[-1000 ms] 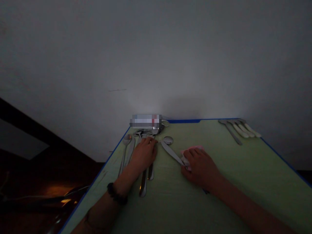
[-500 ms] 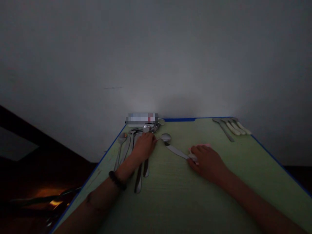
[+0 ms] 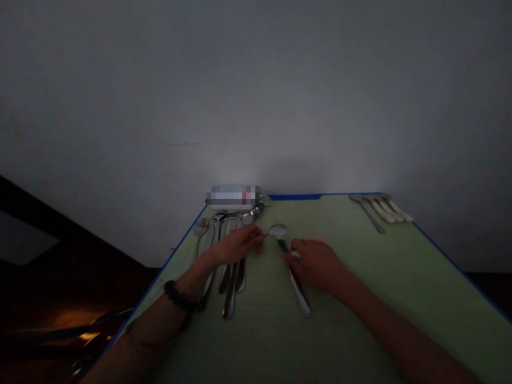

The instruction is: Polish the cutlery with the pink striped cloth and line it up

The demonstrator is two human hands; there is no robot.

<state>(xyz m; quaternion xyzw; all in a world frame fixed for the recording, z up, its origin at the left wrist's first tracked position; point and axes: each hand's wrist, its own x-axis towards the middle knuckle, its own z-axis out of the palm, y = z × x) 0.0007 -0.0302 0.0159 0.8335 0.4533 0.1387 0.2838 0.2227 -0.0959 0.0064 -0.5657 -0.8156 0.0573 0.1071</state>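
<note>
My left hand [image 3: 242,242] is closed with its fingertips pinching the thin handle of a metal spoon [image 3: 279,231], whose bowl points right. Close to the spoon, my right hand [image 3: 314,262] is closed on a pale pinkish cloth [image 3: 319,239], mostly hidden behind the fingers. A metal table knife [image 3: 299,293] runs past the right fingertips toward me, its far end near the spoon bowl. Whether the right fingers also grip the knife, I cannot tell. Under and beside my left wrist lie several metal knives [image 3: 229,298].
A metal spoon [image 3: 200,228] lies at the left edge of the green table [image 3: 360,277]. A whitish package [image 3: 234,197], its front blurred, stands against the wall. At the back right are several white-handled pieces of cutlery [image 3: 383,212] and a metal one [image 3: 372,218].
My right hand has moved left toward the spoon. The knife by it has turned, with its handle end now pointing toward me. My left hand has shifted slightly down, still at the spoon.
</note>
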